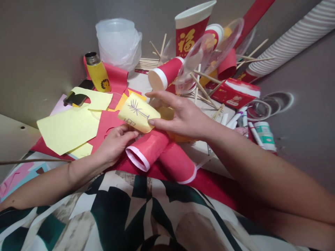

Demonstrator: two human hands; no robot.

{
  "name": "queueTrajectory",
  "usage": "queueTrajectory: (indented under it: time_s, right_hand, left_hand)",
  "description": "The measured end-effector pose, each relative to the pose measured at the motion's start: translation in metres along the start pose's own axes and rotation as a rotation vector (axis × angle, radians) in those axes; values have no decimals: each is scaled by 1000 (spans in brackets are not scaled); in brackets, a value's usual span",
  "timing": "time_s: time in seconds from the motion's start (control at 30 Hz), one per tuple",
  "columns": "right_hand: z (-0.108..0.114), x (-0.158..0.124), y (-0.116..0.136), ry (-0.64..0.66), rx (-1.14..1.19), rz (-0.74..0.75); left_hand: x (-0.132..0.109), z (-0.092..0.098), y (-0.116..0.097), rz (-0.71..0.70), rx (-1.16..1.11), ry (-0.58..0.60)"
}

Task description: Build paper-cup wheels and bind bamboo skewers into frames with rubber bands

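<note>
The right hand (180,116) pinches the curled yellow paper (138,113) above two red tubes (150,150), likely to hold its bend, while the left hand (115,143), nearly closed, sits at its lower edge, its hold unclear.

Your held paper (140,116) is yellow, marked purple; the front tubes (151,146) red, pale-rimmed; your clothing (112,209) geometric, green-and-white.

Our bare right arm (248,164) reaches in, right grip (183,116) arched with thumb (160,123) below the extended fingers (164,96); our left forearm (65,174) lies lower, left grip (116,141) curled, thumb pointing inward.
</note>
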State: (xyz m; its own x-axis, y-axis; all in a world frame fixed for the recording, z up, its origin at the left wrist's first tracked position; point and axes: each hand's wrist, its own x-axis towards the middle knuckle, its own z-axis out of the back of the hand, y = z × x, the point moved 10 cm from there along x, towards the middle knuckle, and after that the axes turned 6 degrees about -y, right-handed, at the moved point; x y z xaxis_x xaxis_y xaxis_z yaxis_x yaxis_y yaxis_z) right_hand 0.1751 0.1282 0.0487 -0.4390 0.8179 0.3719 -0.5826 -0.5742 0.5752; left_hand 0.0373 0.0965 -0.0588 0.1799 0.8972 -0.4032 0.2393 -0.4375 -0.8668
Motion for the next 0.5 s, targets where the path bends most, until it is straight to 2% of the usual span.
queueTrajectory:
  time_s: [0.17, 0.33, 0.5]
  right_hand:
    - [21, 4, 23, 16, -59, 134]
    - [43, 26, 55, -11, -25, 177]
    - [30, 43, 81, 59, -13, 339]
  left_hand:
    - [2, -8, -33, -174, 179, 42]
    - [-7, -21, -66, -348, 269, 70]
    - [-15, -25, -87, -461, 264, 78]
